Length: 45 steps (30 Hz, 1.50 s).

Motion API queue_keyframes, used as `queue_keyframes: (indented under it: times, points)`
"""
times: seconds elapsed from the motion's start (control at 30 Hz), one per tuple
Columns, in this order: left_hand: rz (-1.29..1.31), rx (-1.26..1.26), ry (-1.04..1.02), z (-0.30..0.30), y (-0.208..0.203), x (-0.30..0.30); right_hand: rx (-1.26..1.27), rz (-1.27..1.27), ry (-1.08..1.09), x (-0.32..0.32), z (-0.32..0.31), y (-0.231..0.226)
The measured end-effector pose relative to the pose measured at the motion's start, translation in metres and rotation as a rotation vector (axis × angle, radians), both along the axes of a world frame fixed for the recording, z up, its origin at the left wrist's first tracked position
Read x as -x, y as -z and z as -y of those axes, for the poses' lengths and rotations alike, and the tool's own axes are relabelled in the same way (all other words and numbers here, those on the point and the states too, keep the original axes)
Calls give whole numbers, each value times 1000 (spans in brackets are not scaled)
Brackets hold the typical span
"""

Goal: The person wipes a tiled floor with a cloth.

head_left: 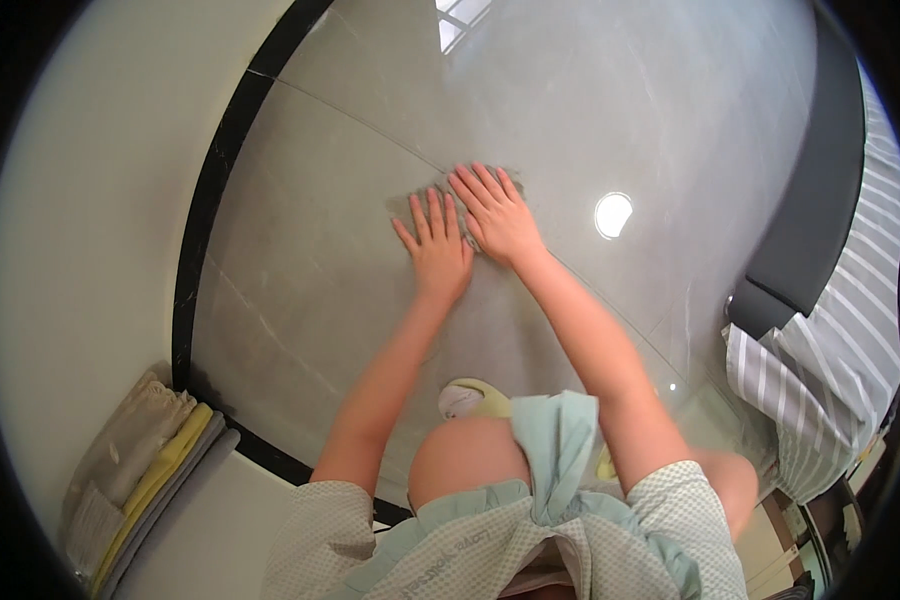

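My left hand [440,255] lies flat with its fingers spread, pressing down on the glossy grey tiled floor [370,320]. Just right of it and slightly farther away, my right hand [500,222] is also flat, its fingers stretched out. The two hands nearly touch at the thumbs. Under both palms and fingertips shows a thin grey-brown cloth-like patch [402,212], mostly covered, so I cannot make out its full shape. Neither hand has its fingers wrapped round anything.
A black skirting strip [205,210] borders the pale wall at left. Folded grey and yellow cloths [160,470] stand at lower left. A dark bed frame [815,190] with striped bedding [830,390] is at right. My bent knee and yellow slipper [492,400] are close behind my hands.
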State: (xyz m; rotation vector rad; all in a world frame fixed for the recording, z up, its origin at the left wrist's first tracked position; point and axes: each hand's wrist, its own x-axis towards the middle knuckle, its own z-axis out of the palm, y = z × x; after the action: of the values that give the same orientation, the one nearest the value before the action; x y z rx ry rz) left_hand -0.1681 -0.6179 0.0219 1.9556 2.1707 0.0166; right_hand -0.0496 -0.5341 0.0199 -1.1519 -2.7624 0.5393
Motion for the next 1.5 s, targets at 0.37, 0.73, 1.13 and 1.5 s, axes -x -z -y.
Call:
queue_keyframes:
  times: [0.37,0.73,1.13,1.5]
  points:
    - [-15,-69,61,-54,9,-27,-81,-98,-85,-33,-64,11]
    - [156,149,434,76,3,-176,122,-23,-54,-227,90,6]
    - [114,8,146,28,6,-190,50,-159,-2,-204,25,7]
    - [-27,-157,122,-91,21,-228,-126,-150,268,-233,-71,19]
